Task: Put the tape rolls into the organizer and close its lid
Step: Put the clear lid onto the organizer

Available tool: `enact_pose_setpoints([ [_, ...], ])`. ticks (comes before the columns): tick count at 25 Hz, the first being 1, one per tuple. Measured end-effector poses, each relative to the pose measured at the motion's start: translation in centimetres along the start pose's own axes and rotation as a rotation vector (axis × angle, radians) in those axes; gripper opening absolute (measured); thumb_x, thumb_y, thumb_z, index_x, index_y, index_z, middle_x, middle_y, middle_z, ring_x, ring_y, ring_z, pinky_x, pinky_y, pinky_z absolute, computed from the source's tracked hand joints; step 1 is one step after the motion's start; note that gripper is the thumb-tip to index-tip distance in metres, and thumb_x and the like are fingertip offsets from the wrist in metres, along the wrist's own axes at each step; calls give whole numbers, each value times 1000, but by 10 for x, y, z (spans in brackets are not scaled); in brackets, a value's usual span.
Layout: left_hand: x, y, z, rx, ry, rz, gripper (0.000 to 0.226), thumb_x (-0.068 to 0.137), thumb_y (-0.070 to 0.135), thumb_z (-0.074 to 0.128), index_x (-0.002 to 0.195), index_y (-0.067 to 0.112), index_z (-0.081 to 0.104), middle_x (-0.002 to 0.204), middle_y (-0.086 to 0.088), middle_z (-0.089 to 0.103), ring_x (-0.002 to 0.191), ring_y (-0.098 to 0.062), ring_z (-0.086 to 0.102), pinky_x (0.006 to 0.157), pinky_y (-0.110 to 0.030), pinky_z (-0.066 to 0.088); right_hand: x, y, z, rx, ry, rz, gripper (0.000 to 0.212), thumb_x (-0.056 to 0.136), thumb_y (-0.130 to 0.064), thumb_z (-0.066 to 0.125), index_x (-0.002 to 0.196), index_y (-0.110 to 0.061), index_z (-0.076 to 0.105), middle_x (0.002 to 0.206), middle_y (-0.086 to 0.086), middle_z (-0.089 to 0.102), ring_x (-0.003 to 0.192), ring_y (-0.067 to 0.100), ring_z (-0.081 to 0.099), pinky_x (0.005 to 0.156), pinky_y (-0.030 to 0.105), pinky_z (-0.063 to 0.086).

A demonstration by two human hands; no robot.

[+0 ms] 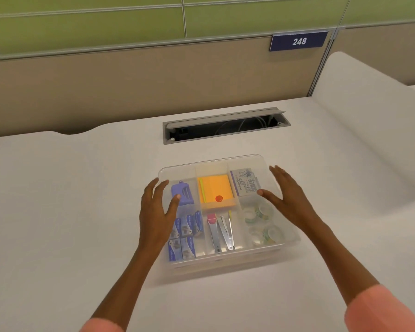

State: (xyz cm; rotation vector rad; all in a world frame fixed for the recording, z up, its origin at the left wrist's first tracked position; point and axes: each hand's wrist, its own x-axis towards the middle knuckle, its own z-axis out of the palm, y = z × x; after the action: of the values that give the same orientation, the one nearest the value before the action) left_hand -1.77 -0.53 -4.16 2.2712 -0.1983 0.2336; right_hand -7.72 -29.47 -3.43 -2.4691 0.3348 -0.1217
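A clear plastic organizer (228,261) sits on the white desk in front of me, with its see-through lid (213,161) lying flat over it. Several clear tape rolls (259,213) lie in its right front compartment. My left hand (157,212) hovers over the organizer's left side with its fingers spread and nothing in it. My right hand (286,196) hovers over the right side in the same way, fingers apart and empty. Whether either hand touches the lid I cannot tell.
Other compartments hold a purple tool (181,192), orange sticky notes (215,191), a card pack (244,182), blue staple boxes (186,236) and staplers (221,232). An open cable hatch (225,127) is set in the desk behind. A beige partition carries a "248" sign (298,41).
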Motion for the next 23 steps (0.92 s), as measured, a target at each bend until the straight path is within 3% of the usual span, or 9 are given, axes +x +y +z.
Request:
enact_pose_setpoints([
  [3,29,-13,19,100,-172,-4,57,89,33,49,138,16,27,154,-7,16,142,-24,13,112,-44,22,21,-6,17,-60,-69,-59,74,86,-45,52,144,-22,13,158,2,8,145,21,6,116,44,17],
  [6,51,-23,27,141,-259,-8,62,90,37,43,142,22,14,156,-3,6,143,-22,4,112,-49,19,40,-11,26,-166,-95,-133,72,87,-45,50,144,-21,14,158,4,5,146,22,4,117,43,15],
  [11,71,-27,36,231,-311,18,61,89,42,39,142,25,11,156,-2,4,143,-21,0,114,-45,13,75,-12,29,-377,-119,-182,74,86,-54,39,144,-19,11,158,7,2,146,24,-1,119,43,2],
  [16,73,-30,41,239,-311,21,63,88,47,36,142,25,11,156,1,4,143,-16,0,113,-42,17,84,-8,31,-267,-133,-113,88,73,-66,28,145,-19,9,158,5,3,146,22,1,118,42,10],
  [23,75,-28,42,232,-294,-2,65,85,52,36,141,25,18,155,1,10,143,-15,3,112,-45,21,86,-7,32,-172,-108,-113,88,71,-66,36,143,-18,18,157,4,16,145,22,10,117,46,15],
])
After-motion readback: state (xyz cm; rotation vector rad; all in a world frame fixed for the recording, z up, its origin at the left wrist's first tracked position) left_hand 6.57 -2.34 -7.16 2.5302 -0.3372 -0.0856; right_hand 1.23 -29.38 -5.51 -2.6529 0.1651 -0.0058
